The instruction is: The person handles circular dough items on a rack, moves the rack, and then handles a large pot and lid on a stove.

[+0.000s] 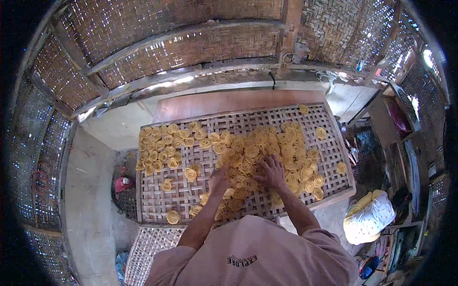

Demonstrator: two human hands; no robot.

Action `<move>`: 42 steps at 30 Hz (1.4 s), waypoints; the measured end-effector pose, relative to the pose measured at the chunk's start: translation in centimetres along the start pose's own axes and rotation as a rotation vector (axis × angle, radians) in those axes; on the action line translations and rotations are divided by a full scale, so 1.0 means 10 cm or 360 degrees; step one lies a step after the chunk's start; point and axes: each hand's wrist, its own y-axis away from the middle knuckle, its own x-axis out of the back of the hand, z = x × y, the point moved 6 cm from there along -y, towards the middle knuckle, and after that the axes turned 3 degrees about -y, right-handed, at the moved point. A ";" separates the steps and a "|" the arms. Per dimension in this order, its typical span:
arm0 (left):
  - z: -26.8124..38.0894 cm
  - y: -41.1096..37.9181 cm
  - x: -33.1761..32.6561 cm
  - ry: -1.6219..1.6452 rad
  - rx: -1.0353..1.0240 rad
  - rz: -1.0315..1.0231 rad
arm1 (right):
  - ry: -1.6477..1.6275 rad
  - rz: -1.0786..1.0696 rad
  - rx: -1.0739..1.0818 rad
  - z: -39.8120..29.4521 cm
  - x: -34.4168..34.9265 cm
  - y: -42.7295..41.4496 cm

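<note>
Coiled yellow nests, apparently dried noodles or crackers, lie on a large woven bamboo tray [154, 203] before me. The thickest heap of nests [250, 152] fills the tray's middle, around both hands. My right hand [271, 172] rests on this heap with its fingers spread. At the heap's left side is my left hand [219, 179], blurred; its fingertips are hard to make out, and whether it grips a nest is unclear. A closely laid group of nests [157, 143] covers the tray's far left corner. One single nest [173, 216] lies near the front edge.
A pinkish board [236, 101] shows behind the tray, near the woven bamboo wall [200, 48]. Another woven tray [152, 250] lies lower at front left. On the right are a white patterned cloth bundle [370, 216] and a wooden shelf [386, 121].
</note>
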 end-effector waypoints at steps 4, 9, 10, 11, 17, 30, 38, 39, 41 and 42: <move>0.02 0.11 0.25 0.0155 0.0255 0.0182 | -0.0097 0.0164 0.0006 0.03 0.16 0.07; 0.39 0.17 0.50 -0.0101 -0.0104 0.0637 | -0.0108 0.0181 0.0083 0.22 0.05 0.14; 0.48 0.19 0.56 -0.0028 -0.0032 0.0619 | -0.0111 0.0183 0.0094 0.13 0.13 0.09; 0.50 0.17 0.49 -0.0030 -0.0030 0.0626 | -0.0255 0.0148 -0.0034 0.09 0.20 0.05; 0.55 -0.14 -0.43 0.0668 0.0081 -0.0430 | -0.0579 0.0156 -0.0266 -0.22 0.32 0.07; 0.71 -0.47 -1.06 0.2061 0.0780 -0.0089 | -0.0735 0.0397 -0.0743 0.07 0.12 0.85; 0.52 -0.44 -0.09 0.1445 0.0275 0.0375 | -0.1000 0.0581 -0.0754 0.09 0.25 0.83; 0.67 -0.35 0.17 0.1424 0.0272 0.0376 | -0.1048 0.0611 -0.0875 0.15 0.21 0.80; 0.90 -0.11 0.52 0.1933 0.0509 0.0188 | -0.1245 0.0568 -0.0910 -0.06 0.43 0.59; 0.87 -0.05 0.61 0.1919 0.0512 0.0210 | -0.1478 0.0571 -0.0989 -0.16 0.48 0.47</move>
